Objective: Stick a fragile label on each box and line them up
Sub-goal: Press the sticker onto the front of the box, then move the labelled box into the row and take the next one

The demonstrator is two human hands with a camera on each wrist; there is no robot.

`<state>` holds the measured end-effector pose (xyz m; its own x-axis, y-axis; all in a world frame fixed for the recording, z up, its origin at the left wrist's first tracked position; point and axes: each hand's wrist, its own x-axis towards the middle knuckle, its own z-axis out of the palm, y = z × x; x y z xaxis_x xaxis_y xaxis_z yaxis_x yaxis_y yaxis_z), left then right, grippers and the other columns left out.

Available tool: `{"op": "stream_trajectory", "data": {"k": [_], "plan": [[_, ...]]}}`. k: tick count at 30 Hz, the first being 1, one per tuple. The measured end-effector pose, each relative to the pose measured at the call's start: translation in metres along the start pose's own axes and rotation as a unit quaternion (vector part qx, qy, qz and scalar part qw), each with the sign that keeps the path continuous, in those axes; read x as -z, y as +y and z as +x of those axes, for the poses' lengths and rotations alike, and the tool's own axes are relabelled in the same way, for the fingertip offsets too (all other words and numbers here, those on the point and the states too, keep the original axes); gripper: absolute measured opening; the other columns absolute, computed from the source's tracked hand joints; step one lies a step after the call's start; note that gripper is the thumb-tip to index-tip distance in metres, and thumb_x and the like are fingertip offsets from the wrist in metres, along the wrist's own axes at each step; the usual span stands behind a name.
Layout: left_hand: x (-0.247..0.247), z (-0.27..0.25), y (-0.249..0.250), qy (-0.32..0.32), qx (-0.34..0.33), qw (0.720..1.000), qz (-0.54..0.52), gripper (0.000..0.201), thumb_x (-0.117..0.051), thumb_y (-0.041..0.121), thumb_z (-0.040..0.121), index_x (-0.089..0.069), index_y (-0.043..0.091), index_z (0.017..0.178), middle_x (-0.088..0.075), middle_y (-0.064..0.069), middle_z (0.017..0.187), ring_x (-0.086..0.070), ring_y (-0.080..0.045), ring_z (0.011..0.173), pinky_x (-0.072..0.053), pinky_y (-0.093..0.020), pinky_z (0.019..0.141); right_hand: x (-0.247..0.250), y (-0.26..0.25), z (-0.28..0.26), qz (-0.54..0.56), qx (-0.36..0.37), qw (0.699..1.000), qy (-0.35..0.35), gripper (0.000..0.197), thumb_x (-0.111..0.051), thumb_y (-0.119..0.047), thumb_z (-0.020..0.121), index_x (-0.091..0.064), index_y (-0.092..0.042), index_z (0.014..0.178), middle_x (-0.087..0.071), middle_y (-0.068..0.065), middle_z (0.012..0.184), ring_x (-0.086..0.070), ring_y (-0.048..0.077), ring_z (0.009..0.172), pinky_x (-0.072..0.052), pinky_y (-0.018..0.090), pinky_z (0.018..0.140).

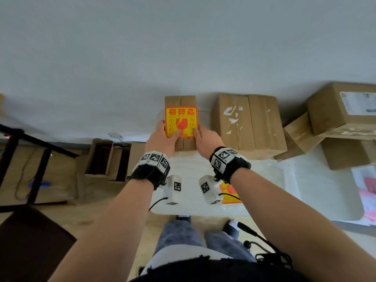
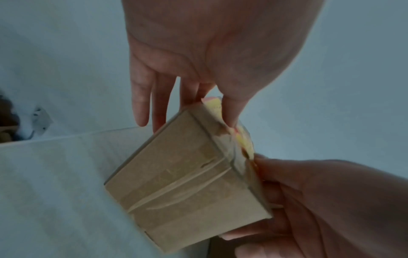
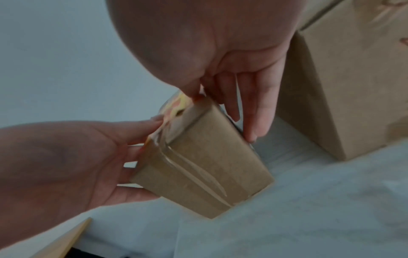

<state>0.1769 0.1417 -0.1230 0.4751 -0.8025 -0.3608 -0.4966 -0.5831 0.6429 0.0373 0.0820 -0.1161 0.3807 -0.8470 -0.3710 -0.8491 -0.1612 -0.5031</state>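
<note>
A small brown taped box stands on the white table near the wall. A yellow and red fragile label lies on its top face. My left hand is at the box's left edge, its thumb pressing the label's lower left corner and its fingers straight down the side. My right hand mirrors it at the right edge, thumb on the label. In the left wrist view the box shows its taped front, with the label along the top edge. The right wrist view shows the same box.
A larger box with torn tape marks stands just right of the small one. More boxes are piled at the far right. A sheet of labels lies under my right wrist. Open cartons sit on the floor to the left.
</note>
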Motion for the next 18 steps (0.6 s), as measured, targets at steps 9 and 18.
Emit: {"op": "stream_trajectory", "data": {"k": [9,18], "plan": [[-0.016,0.005,-0.01,-0.024,0.0,1.0,-0.017,0.046,-0.041,0.046,0.101,-0.038,0.023,0.142,-0.061,-0.001,0.132,-0.06,-0.026,0.117,-0.042,-0.033,0.093,-0.01,0.005,-0.002,0.01,-0.032,0.999,0.022,0.037,-0.032,-0.036,0.104,-0.045,-0.011,0.128,-0.065,0.017,0.111,-0.062,0.038,0.098,-0.049,0.041,0.079],[-0.005,-0.01,0.011,0.098,-0.053,0.994,-0.021,0.069,-0.049,0.043,0.098,-0.02,0.014,0.154,-0.036,-0.008,0.154,-0.033,-0.028,0.141,-0.028,-0.041,0.114,0.015,0.001,-0.014,0.057,0.026,0.991,0.115,0.045,-0.049,-0.025,0.099,-0.039,-0.011,0.142,-0.054,0.012,0.134,-0.054,0.029,0.12,-0.046,0.043,0.098]]}}
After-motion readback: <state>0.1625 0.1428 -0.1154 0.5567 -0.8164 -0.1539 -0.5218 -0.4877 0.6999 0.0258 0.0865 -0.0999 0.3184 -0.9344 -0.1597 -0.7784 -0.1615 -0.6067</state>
